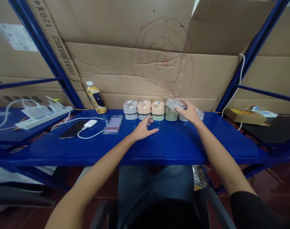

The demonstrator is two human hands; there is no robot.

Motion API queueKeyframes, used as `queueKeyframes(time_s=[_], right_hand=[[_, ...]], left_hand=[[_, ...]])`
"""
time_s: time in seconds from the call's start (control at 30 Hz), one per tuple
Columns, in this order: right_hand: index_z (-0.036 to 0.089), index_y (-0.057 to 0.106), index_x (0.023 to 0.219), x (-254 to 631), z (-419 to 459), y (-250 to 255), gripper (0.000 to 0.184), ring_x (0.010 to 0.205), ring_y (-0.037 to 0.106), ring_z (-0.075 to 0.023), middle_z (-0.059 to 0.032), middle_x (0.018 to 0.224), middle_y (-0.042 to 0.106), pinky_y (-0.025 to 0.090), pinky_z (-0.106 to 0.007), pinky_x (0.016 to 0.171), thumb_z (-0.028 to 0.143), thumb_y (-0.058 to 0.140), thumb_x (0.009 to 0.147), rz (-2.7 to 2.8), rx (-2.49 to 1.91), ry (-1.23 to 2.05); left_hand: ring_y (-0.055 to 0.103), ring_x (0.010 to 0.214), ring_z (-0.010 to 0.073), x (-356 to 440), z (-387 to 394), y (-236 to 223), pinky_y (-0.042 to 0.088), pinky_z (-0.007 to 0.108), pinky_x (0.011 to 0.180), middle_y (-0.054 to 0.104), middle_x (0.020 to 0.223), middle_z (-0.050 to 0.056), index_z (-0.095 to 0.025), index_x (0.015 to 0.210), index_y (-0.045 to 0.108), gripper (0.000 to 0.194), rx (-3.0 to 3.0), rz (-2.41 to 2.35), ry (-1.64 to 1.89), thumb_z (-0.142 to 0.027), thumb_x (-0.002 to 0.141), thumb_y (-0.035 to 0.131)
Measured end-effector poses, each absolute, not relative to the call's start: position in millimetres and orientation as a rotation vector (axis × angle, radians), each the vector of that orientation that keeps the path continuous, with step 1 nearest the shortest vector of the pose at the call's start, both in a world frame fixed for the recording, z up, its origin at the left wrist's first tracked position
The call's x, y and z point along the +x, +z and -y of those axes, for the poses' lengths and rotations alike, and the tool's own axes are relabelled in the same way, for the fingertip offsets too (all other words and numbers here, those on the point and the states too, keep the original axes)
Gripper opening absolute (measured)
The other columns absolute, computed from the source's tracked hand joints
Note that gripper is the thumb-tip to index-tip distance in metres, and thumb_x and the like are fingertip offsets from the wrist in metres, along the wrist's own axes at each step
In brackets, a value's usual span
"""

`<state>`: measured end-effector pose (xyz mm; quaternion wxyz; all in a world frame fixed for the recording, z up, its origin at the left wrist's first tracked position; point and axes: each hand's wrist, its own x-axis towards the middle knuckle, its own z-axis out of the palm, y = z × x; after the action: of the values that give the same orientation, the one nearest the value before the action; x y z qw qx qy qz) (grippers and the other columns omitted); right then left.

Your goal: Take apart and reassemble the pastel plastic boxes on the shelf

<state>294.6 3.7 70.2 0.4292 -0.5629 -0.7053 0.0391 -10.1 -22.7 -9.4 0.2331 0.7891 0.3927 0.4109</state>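
A row of small rounded containers with clear covers stands along the back of the blue table, most stacked two high. From the left come a grey container, a peach container and another peach container on a green one. My right hand is closed around a pale grey container, which tilts over a dark green container; whether the two touch I cannot tell. Behind that hand, further grey containers are partly hidden. In front of the peach stacks, my left hand holds nothing, thumb and fingers apart.
On the blue table to the left are a yellow drink bottle, a black phone, a white charger with cable and a blurred-out flat item. A power strip lies farther left. Cardboard walls the back.
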Motion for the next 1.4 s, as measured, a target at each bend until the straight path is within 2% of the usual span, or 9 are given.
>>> queueKeyframes(time_s=[0.23,0.37,0.5,0.67,0.8,0.97,1.03,1.2,1.4], right_hand=[[0.025,0.067,0.145,274.7,23.1,51.6,0.073,0.133,0.066,-0.0349,-0.0089,0.143,0.072,0.047,-0.054,0.118,0.04,0.084,0.076,2.302,-0.863,0.629],[0.026,0.062,0.151,266.1,17.7,35.0,0.086,0.138,0.063,-0.0348,-0.0096,0.15,0.067,0.045,-0.055,0.121,0.035,0.09,0.07,2.417,-0.787,0.714],[0.028,0.052,0.159,271.6,10.4,25.3,0.102,0.145,0.057,-0.036,-0.0101,0.16,0.058,0.042,-0.056,0.124,0.04,0.094,0.068,2.521,-0.74,0.714],[0.026,0.048,0.161,254.5,19.5,23.1,0.116,0.143,0.055,-0.0402,-0.0153,0.157,0.058,0.044,-0.061,0.12,0.063,0.096,0.062,2.547,-0.834,0.437],[0.023,0.053,0.157,234.8,29.4,26.6,0.109,0.136,0.059,-0.0428,-0.019,0.147,0.063,0.046,-0.063,0.114,0.068,0.092,0.066,2.509,-0.924,0.248],[0.023,0.061,0.15,258.8,25.5,40.9,0.087,0.123,0.068,-0.0356,-0.0148,0.141,0.07,0.054,-0.054,0.108,0.066,0.084,0.078,2.359,-0.959,0.399],[0.023,0.062,0.147,277.0,19.8,46.2,0.074,0.122,0.069,-0.0336,-0.0134,0.139,0.071,0.055,-0.052,0.107,0.064,0.077,0.086,2.23,-1.032,0.448],[0.021,0.063,0.143,299.4,6.1,47.3,0.062,0.125,0.067,-0.0327,-0.0139,0.138,0.072,0.053,-0.053,0.11,0.064,0.059,0.099,2.015,-1.228,0.398],[0.021,0.062,0.145,291.0,7.3,42.3,0.065,0.121,0.069,-0.0337,-0.0155,0.135,0.072,0.053,-0.053,0.109,0.066,0.061,0.098,2.094,-1.25,0.397]], left_hand=[[0.056,0.146,0.0388,-18.7,14.2,-9.4,0.04,0.061,0.125,0.054,0.155,0.024,-0.02,0.153,0.042,0.107,1.907,-0.885,1.074,-0.048,0.066,0.097],[0.053,0.148,0.0407,-21.7,19.0,-7.0,0.037,0.062,0.126,0.057,0.154,0.023,-0.02,0.159,0.036,0.123,2.023,-0.899,0.938,-0.048,0.058,0.101],[0.057,0.143,0.0419,-16.5,27.1,-3.5,0.042,0.063,0.122,0.058,0.153,0.02,-0.021,0.156,0.042,0.117,2.258,-0.946,0.88,-0.05,0.058,0.101],[0.059,0.139,0.0427,-6.5,33.5,-0.7,0.046,0.06,0.118,0.06,0.15,0.018,-0.02,0.151,0.049,0.109,2.384,-0.937,0.937,-0.053,0.06,0.099],[0.059,0.139,0.0418,-5.2,35.9,1.3,0.047,0.057,0.117,0.06,0.151,0.018,-0.021,0.152,0.048,0.107,2.363,-0.923,0.934,-0.055,0.064,0.097],[0.056,0.141,0.0435,-9.8,35.1,-0.6,0.047,0.06,0.117,0.058,0.152,0.019,-0.022,0.162,0.035,0.126,2.312,-1.026,0.89,-0.058,0.06,0.099],[0.056,0.14,0.0418,-11.4,34.5,-1.1,0.044,0.06,0.12,0.06,0.148,0.016,-0.024,0.16,0.043,0.114,2.362,-1.014,0.877,-0.058,0.065,0.096],[0.056,0.139,0.0374,-11.9,36.0,-1.1,0.039,0.058,0.125,0.061,0.139,0.012,-0.029,0.128,0.078,0.053,2.459,-0.952,0.806,-0.057,0.084,0.083],[0.045,0.15,0.0405,-12.3,34.5,-0.2,0.035,0.06,0.128,0.057,0.147,0.014,-0.027,0.125,0.08,0.051,2.455,-1.004,0.828,-0.065,0.095,0.067]])
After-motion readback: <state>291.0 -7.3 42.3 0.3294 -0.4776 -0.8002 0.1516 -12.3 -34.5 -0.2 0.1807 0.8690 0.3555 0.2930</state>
